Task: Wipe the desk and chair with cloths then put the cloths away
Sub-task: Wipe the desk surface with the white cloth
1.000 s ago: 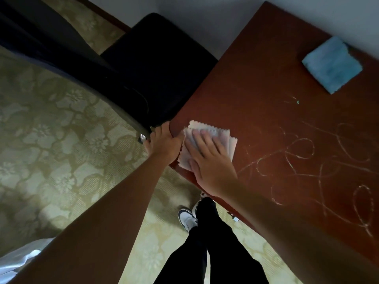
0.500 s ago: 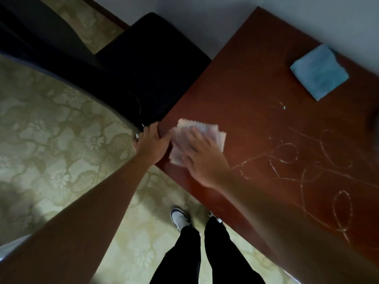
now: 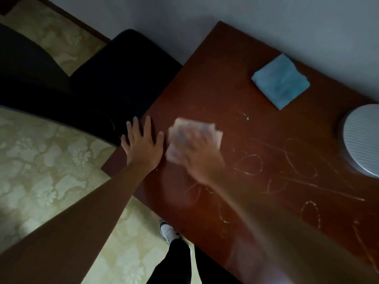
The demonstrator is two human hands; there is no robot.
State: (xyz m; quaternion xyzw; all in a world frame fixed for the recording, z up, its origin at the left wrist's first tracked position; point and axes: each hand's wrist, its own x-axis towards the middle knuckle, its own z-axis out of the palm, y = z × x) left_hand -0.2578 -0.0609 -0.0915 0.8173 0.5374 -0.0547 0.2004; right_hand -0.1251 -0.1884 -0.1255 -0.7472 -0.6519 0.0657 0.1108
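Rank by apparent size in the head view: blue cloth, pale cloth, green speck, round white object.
1. Blue cloth
2. Pale cloth, part hidden under the right hand, so its place against the blue one is unsure
3. Green speck
Round white object: cut off by the frame, unranked.

- The bench [image 3: 205, 83] is a reddish-brown wooden top set against a pale wall, its surface marked with looping pale scribbles.
- A folded blue cloth [image 3: 280, 81] lies flat near the wall edge.
- A pale pinkish cloth [image 3: 196, 130], blurred, lies near the bench's left corner.
- A round, ribbed white object [image 3: 363, 140] sits at the right, partly cut off.
- The left hand [image 3: 142, 144] rests flat on the corner.
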